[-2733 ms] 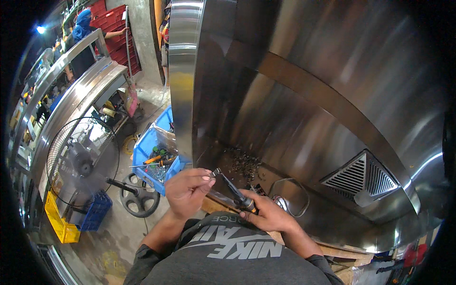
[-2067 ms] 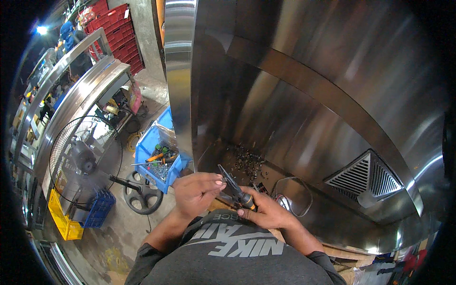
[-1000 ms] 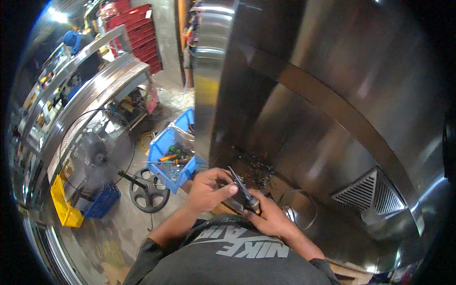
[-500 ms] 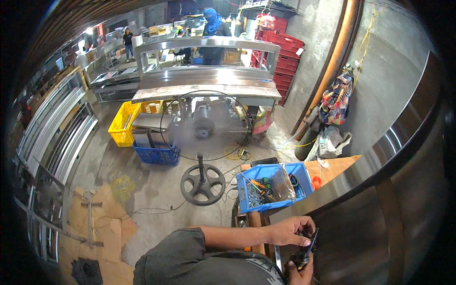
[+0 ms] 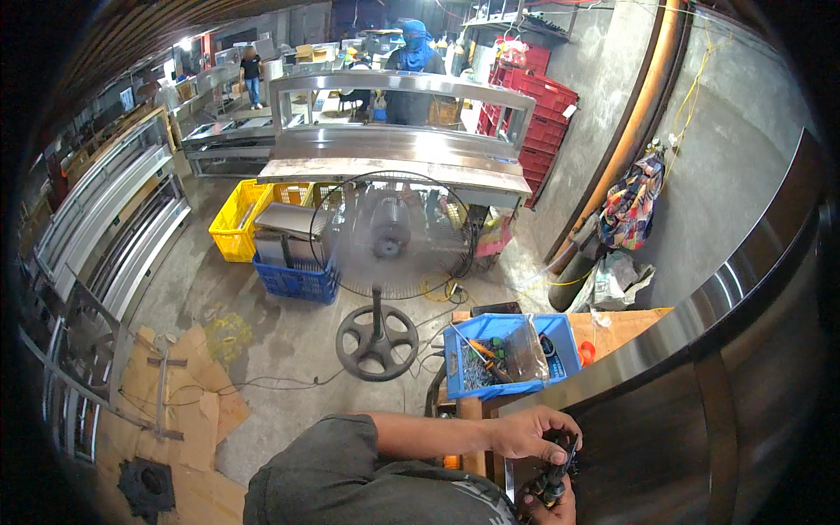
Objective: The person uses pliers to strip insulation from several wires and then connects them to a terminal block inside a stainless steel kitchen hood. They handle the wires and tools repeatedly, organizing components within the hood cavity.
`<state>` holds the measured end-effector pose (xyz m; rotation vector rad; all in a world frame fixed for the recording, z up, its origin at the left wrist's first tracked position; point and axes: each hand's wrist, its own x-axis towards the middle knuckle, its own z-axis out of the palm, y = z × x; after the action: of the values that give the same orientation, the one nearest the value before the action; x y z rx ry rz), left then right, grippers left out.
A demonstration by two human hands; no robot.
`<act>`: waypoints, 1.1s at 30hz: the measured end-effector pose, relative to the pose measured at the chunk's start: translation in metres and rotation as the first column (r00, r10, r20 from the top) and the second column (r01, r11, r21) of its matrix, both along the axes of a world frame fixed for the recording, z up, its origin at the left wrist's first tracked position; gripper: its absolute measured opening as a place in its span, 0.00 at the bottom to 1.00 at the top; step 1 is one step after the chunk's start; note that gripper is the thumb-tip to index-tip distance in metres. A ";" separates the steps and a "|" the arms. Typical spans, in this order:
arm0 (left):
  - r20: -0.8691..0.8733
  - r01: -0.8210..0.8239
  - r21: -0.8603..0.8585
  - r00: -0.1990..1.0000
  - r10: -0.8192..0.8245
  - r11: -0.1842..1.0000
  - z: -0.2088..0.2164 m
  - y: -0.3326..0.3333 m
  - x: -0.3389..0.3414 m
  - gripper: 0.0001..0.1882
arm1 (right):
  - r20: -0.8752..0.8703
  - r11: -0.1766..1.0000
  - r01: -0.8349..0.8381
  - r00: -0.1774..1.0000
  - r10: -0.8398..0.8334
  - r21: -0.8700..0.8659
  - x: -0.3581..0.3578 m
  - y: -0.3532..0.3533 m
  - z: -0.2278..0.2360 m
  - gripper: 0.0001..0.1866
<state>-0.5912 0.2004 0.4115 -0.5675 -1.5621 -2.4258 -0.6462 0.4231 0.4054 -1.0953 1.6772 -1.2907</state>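
My left hand (image 5: 534, 434) reaches across from the left with its thumb and fingers curled round the upper end of a small black object (image 5: 553, 481). Below it, my right hand (image 5: 553, 507) is closed round the lower part of the same object, which has a dark, thin piece at its top. Its exact kind cannot be made out, as the fingers cover much of it. Both hands are beside the large brushed-metal panel (image 5: 639, 437). Near my left forearm, a blue bin (image 5: 451, 372) holds screws, orange-handled tools and a clear bag.
A running pedestal fan (image 5: 390, 249) stands ahead on the floor. Behind it is a steel bench (image 5: 394, 144), with a yellow crate (image 5: 234, 229) and a blue crate (image 5: 293, 284) to the left. Cardboard (image 5: 188, 394) lies on the floor. Two people are farther back.
My view has shifted slightly, so the room appears farther right. The black object has turned a little between my hands, showing more of its body. Both hands keep their hold.
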 end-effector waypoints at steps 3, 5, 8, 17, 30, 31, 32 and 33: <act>-0.006 -0.006 0.006 1.000 0.006 1.000 0.002 0.002 -0.003 0.20 | 0.181 0.971 0.032 0.980 -0.076 0.237 -0.005 0.008 0.000 0.27; 0.014 -0.025 0.034 1.000 0.024 0.999 0.000 0.007 -0.005 0.20 | 0.136 0.989 0.041 0.989 -0.060 0.143 -0.006 0.005 -0.004 0.26; 0.136 -0.157 0.131 0.981 0.139 0.979 0.012 0.017 0.001 0.19 | -0.037 0.991 0.072 0.997 -0.069 0.110 -0.020 0.002 -0.045 0.28; -0.006 -0.067 0.483 0.997 0.079 0.873 -0.002 0.020 0.030 0.08 | 0.132 0.988 -0.031 0.991 0.012 0.148 0.007 0.004 -0.052 0.38; 0.040 -0.561 -0.539 0.728 0.685 0.628 0.046 0.028 0.139 0.10 | 0.112 0.961 -0.247 0.966 0.233 0.123 0.038 0.025 -0.005 0.33; 0.010 -0.577 -0.586 0.697 0.717 0.568 0.045 0.034 0.144 0.10 | 0.086 0.954 -0.280 0.959 0.272 0.105 0.039 0.028 -0.003 0.32; -0.024 -0.581 -0.601 0.700 0.714 0.550 0.046 0.039 0.150 0.10 | 0.061 0.944 -0.320 0.947 0.316 0.079 0.040 0.031 -0.001 0.32; -0.057 -0.585 -0.614 0.703 0.709 0.530 0.046 0.045 0.154 0.09 | -0.008 0.939 -0.333 0.942 0.335 0.088 0.042 0.034 0.008 0.32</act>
<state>-0.4373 0.2451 0.4572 0.2169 -2.1331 -1.4234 -0.6042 0.4569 0.4129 -1.2821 1.4694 -0.9835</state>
